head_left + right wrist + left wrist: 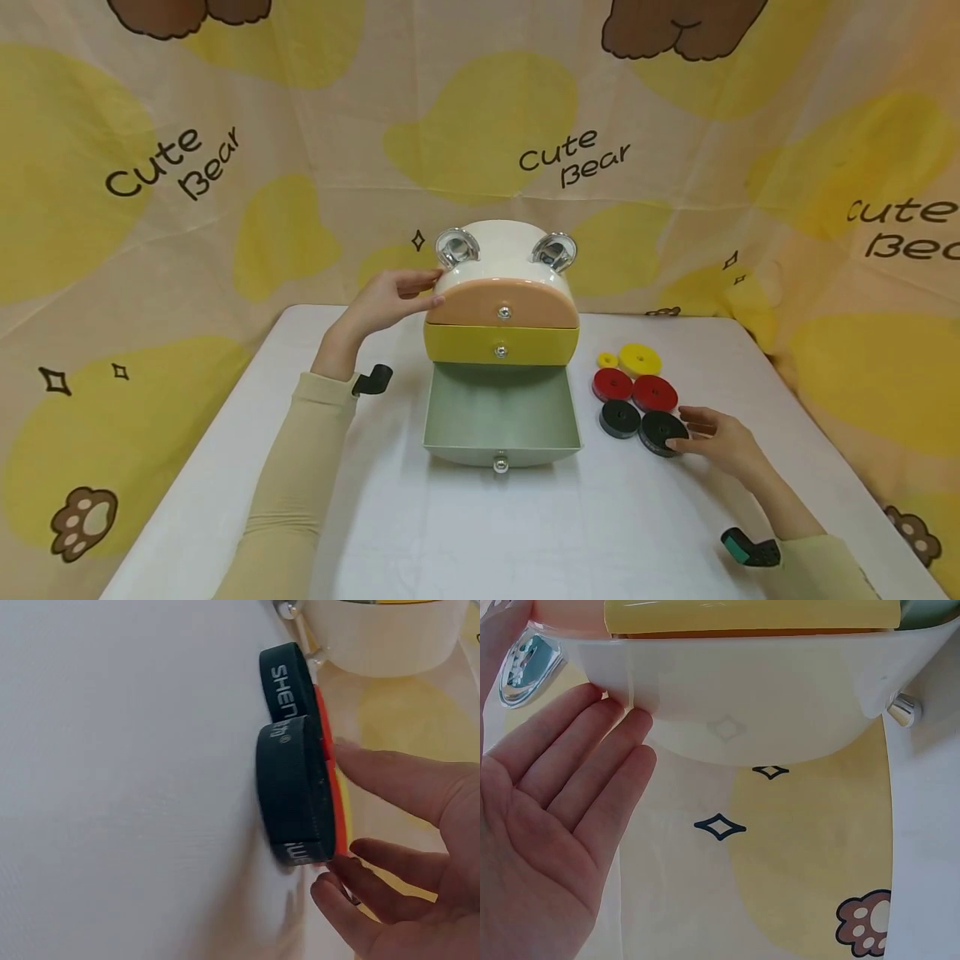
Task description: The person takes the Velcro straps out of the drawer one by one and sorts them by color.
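A small drawer cabinet (510, 250) with a white rounded top and two silver ears stands in the middle of the table. My left hand (392, 302) rests at its upper left side, fingers fairly straight, thumb near the front; in the left wrist view the fingertips (641, 720) lie against the white wall. The green bottom drawer (501, 408) is pulled out, with nothing inside. To the right, my right hand (720, 442) reaches over the larger black roll (660, 429), thumb and fingers spread around its edge. White lettering runs along that roll's side (289, 795).
Beside it lies a smaller black roll (620, 418). Two red rolls (656, 392) lie behind, then a large yellow roll (640, 359) and a small yellow ring (607, 360). Above the pulled-out drawer are a yellow drawer (465, 344) and an orange one (468, 304). A printed cloth (480, 125) hangs behind.
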A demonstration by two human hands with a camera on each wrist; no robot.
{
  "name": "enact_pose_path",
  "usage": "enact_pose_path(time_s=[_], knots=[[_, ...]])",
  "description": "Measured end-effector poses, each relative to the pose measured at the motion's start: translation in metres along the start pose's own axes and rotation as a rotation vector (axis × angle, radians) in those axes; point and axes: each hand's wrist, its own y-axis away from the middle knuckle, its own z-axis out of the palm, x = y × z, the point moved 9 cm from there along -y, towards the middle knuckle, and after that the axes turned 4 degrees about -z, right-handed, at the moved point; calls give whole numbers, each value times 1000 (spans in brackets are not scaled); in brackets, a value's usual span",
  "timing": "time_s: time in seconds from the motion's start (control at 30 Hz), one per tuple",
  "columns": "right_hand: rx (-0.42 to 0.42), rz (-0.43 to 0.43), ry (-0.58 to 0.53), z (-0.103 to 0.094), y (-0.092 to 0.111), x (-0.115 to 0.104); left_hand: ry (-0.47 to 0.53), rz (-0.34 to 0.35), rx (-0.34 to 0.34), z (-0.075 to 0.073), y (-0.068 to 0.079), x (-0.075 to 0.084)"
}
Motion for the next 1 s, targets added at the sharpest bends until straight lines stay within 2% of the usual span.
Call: enact_pose_path(time_s=[0.17,0.5,0.73,1.0], knots=[[72,-2,13,-12,3,-10,-3,-1,2,0,1,-1],[106,-57,-45,-18,11,-42,-3,-1,-2,0,1,-2],[112,-113,-74,-15,16,-65,-2,3,-1,0,0,-2],[91,-190,-140,-3,20,-93,2,-3,1,0,0,-2]])
